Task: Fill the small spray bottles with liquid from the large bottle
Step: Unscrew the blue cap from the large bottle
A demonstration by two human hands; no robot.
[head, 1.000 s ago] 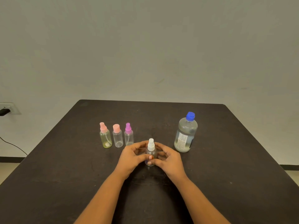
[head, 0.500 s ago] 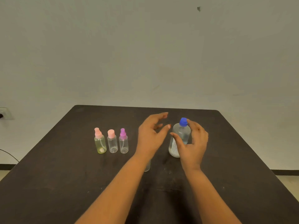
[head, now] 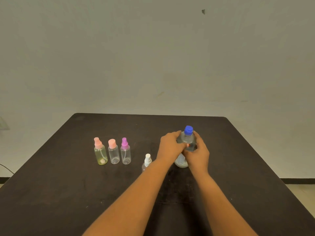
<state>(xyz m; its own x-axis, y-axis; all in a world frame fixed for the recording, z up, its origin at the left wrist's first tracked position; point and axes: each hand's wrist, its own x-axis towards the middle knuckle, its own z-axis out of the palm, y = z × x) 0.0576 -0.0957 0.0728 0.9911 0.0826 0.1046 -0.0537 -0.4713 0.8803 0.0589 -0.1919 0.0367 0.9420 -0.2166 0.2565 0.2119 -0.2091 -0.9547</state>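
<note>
Both-handed, the left hand [head: 170,147] and right hand [head: 197,152] wrap the large bottle [head: 186,142]. Left of it stands the white-capped bottle [head: 147,161].

We see a dark counter [head: 68,193] with rounded far corners, set against a plain pale wall [head: 136,57]. A small dark mark [head: 203,11] sits high on that wall.

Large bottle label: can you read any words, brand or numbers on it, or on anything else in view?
Large bottle, white label: lines of print, too blurred and small to read, partly hidden by the hands.
Small spray bottles: no text visible.
Table and wall: no text.
</note>
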